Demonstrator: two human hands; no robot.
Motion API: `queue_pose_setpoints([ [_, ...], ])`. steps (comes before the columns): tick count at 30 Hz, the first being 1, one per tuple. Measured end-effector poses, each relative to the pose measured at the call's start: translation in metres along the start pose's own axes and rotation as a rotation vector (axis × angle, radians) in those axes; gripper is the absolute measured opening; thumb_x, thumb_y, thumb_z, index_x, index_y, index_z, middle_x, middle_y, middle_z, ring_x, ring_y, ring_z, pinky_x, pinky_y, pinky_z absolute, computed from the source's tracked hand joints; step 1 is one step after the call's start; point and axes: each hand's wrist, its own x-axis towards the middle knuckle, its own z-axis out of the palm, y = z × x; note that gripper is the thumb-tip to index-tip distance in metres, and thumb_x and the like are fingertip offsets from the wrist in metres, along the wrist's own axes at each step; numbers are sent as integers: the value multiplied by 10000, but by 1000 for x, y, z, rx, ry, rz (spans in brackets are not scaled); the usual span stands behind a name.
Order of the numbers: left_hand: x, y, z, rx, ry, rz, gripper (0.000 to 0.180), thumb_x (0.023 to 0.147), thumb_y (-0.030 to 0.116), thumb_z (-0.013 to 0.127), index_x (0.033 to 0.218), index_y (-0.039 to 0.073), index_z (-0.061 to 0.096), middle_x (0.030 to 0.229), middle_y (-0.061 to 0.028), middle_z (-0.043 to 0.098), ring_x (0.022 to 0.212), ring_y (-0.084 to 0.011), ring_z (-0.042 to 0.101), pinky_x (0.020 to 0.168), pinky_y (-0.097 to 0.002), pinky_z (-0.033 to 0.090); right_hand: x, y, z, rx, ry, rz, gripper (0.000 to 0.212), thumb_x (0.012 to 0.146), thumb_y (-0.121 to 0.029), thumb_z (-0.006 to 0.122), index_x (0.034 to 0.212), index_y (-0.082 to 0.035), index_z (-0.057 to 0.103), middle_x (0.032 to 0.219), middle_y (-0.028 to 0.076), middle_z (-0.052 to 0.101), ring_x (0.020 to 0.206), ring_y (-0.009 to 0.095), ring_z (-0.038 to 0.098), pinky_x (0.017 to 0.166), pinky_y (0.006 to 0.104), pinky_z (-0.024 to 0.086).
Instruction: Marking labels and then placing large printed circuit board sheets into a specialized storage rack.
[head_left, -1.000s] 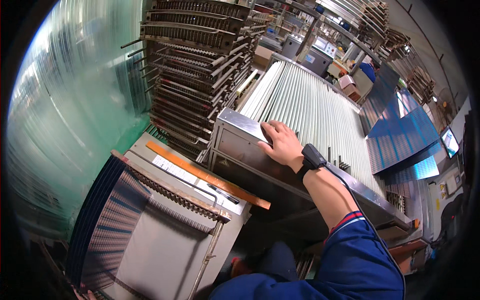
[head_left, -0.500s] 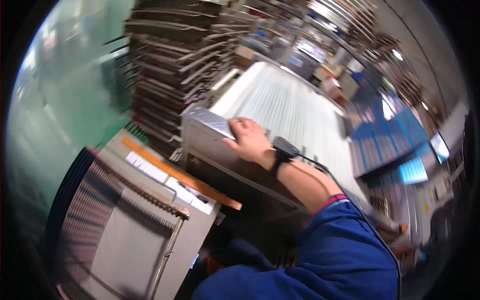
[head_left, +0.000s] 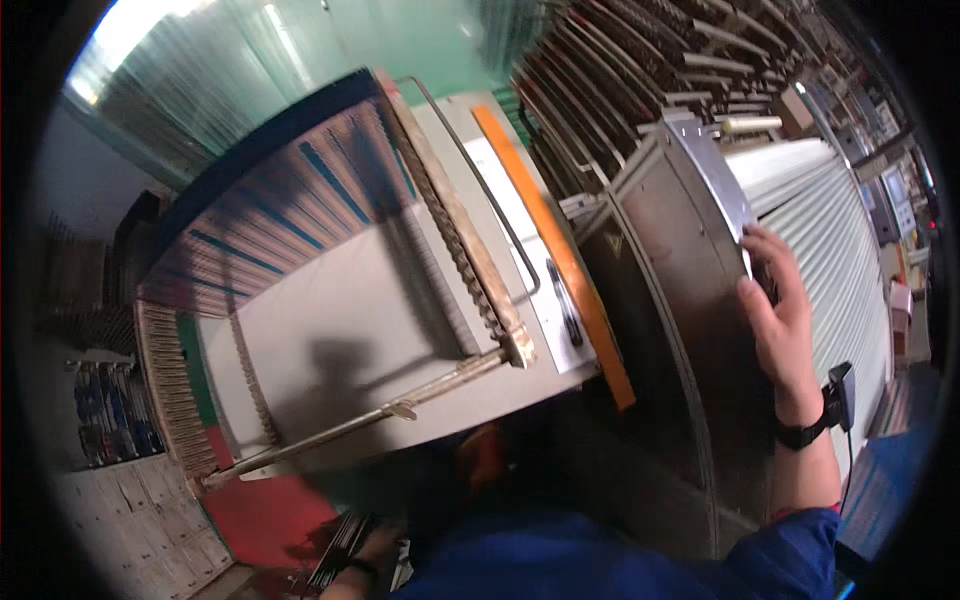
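My right hand (head_left: 782, 312) rests at the edge of a metal end cover (head_left: 705, 170) on a roller conveyor (head_left: 835, 230); its thumb stands apart from its slightly bent fingers. A black band with a small box is on that wrist. Low in the view, my left hand (head_left: 378, 546) is in shadow beside a bundle of thin metal strips (head_left: 338, 548); its fingers do not show clearly. Ahead is a metal-framed rack (head_left: 460, 240) with slotted sides, holding several thin dark-blue panels (head_left: 285, 190) at its far end. It stands on a pale tabletop (head_left: 300, 370).
An orange strip (head_left: 560, 260) lines the tabletop's right side, next to a paper sheet (head_left: 530, 235) and a black pen (head_left: 567, 305). Stacked slotted racks (head_left: 600, 80) stand behind. Red floor (head_left: 265, 520) and pale blocks (head_left: 130, 520) lie at lower left.
The view has swung left, so the rack now fills the middle and the conveyor sits at the right. My right hand stays at the metal cover. My left hand has come into view.
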Motion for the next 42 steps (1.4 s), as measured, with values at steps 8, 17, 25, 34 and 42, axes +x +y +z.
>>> queue_pose_setpoints([
  [8,10,-33,-13,527,-377,420,354,1033,265,526,1265,21,633,1111,-217,703,1059,-335,681,918,-424,525,-8,0,-11,54,22,97,330,938,-156,613,1228,0,635,1389,167,570,1336,299,514,1133,385,366],
  [17,67,7,-34,268,-594,207,279,965,229,612,1158,40,683,1074,-168,707,1030,-319,679,900,-433,535,-2,40,-5,-271,-38,-216,380,967,-238,607,1269,-7,623,1241,133,631,1124,244,615,1002,352,472],
  [25,52,92,7,827,221,1079,320,905,166,747,1184,32,666,1155,-151,686,1113,-346,647,985,-411,516,-55,-49,14,-545,132,32,341,959,-237,649,1246,-53,656,1334,187,602,1127,264,644,977,364,546],
  [34,-160,147,-89,656,657,1134,272,878,87,661,1137,6,666,1113,-95,683,1080,-213,637,983,-345,484,-151,-16,-101,-807,360,-303,362,954,-259,642,1253,-57,647,1335,199,589,1257,372,549,1087,456,451],
  [42,-327,266,-208,944,975,1383,396,996,354,591,1236,39,578,1018,-19,551,918,-126,524,813,-290,431,-213,92,-193,-1062,290,-146,448,991,-255,612,1372,-22,576,1399,211,585,1302,364,556,1121,422,431],
])
